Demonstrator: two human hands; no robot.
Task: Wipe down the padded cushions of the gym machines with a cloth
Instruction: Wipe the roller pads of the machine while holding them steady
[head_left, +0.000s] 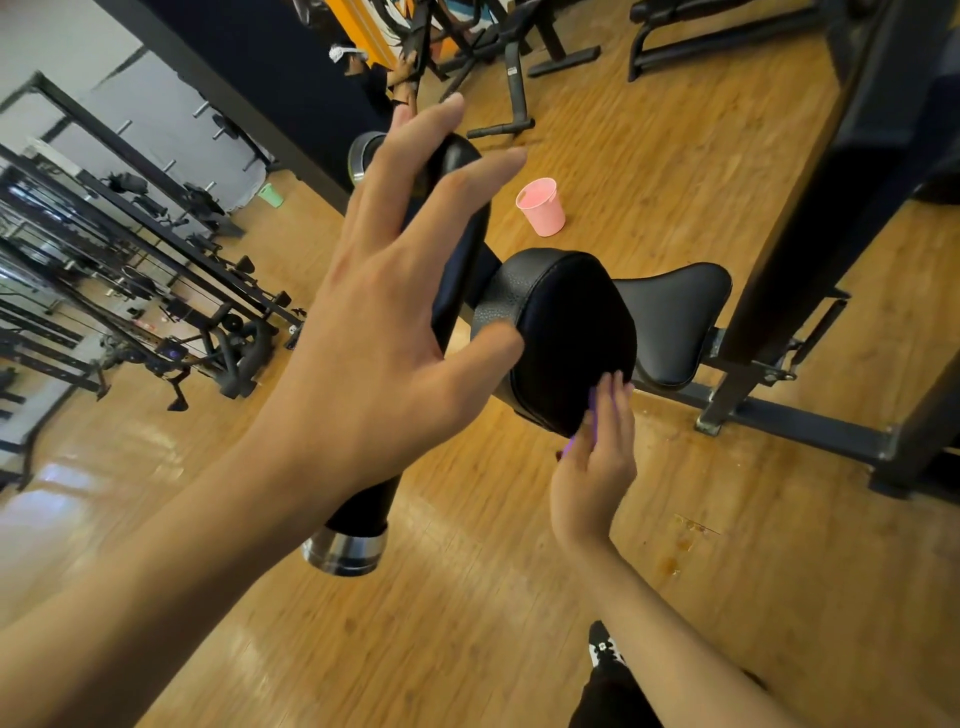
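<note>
A black padded cushion (566, 332) of a gym machine fills the middle of the view, with a black saddle-shaped seat (675, 322) behind it. A long black roller pad (457, 249) with chrome end caps runs behind my left hand. My left hand (384, 312) hovers with fingers spread and straight, its thumb tip at the cushion's left edge. My right hand (597, 457) presses a purple cloth (574, 441) flat against the cushion's lower edge. Only slivers of the cloth show under my fingers.
A pink bucket (541, 206) stands on the wooden floor beyond the roller. The machine's dark steel frame (769, 415) runs to the right. Racks and cable machines (130, 291) line the left side. Benches stand at the top, and my shoe (605, 647) shows below.
</note>
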